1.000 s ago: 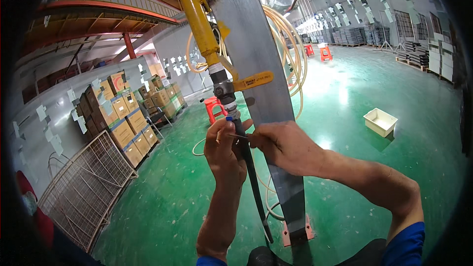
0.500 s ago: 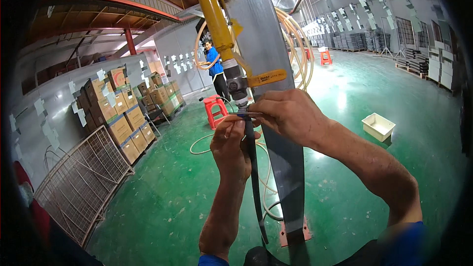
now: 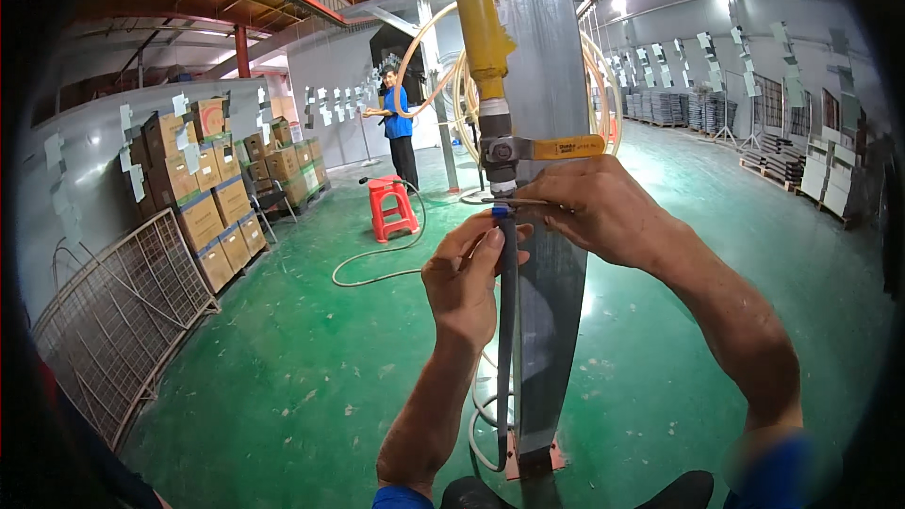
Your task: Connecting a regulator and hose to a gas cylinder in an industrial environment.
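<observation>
Gripping a dark hose (image 3: 506, 320) just below its metal clamp (image 3: 514, 201), the left hand (image 3: 464, 275) closes around it; the right hand (image 3: 592, 205) pinches the clamp, directly beneath the yellow-handled valve (image 3: 542, 148).

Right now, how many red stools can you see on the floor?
1: a red stool stands on the green floor left of the pillar, near a person in blue. Others may be hidden behind.

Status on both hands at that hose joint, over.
Left hand gripping dark hose below joint. Right hand pinching clamp. Yellow-handled valve just above; nothing blocking.
</observation>
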The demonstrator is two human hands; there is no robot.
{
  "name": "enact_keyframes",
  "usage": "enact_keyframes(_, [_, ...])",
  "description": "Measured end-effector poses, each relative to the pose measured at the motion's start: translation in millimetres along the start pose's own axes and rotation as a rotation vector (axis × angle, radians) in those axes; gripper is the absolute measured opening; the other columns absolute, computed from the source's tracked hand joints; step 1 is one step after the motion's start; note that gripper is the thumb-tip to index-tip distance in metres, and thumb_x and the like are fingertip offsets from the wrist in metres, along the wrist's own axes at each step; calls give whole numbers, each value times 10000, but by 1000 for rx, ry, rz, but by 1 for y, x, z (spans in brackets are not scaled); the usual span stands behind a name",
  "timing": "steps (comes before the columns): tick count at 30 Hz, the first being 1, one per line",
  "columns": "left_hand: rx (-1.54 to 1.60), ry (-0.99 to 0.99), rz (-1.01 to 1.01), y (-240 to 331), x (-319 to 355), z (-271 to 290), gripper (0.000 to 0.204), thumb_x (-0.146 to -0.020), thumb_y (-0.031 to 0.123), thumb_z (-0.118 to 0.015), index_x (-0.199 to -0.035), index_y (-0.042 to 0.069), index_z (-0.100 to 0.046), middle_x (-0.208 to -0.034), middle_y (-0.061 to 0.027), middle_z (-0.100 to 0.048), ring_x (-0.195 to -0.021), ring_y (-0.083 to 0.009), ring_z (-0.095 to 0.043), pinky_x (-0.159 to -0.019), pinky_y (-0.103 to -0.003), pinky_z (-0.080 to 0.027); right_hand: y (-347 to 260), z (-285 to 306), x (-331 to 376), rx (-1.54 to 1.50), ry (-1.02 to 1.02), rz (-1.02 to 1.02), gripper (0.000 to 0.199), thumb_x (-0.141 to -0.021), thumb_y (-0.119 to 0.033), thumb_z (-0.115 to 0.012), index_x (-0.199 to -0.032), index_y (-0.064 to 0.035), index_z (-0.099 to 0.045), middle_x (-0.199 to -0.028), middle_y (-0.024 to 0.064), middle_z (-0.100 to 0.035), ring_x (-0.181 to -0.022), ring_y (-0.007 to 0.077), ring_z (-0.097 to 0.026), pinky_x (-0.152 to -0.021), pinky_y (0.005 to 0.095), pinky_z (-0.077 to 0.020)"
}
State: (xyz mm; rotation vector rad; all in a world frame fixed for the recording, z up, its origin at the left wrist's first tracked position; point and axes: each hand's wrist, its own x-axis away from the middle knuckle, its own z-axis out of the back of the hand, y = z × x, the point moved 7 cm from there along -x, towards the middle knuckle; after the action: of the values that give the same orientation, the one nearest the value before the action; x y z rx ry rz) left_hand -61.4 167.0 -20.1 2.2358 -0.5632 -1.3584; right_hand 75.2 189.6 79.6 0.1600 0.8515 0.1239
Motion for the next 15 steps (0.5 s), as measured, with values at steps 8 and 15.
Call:
enact_keyframes(8, [104,-106,-59,0,1,-2,288,-940,-7,-530,-1225,-11,-571,-1098,-139,-651,-978,-238,-664,-783,-325,-560,-1,1,-8,-74,-31,-51,123,-840,-75,-658,-939,-3,-672,-772,137,-661,-735,310,-660,-677,400,-509])
enact_keyframes(15, [65,-141,-62,0,-1,-4,299,-947,-18,-502,-1240,1,-554,-1147,-153,-630,-973,-249,-665,-762,-326,-557,4,2,-3,-34,-29,-124,138,-832,-82,-674,-953,-16,-670,-797,142,-668,-746,318,-665,-698,395,-518])
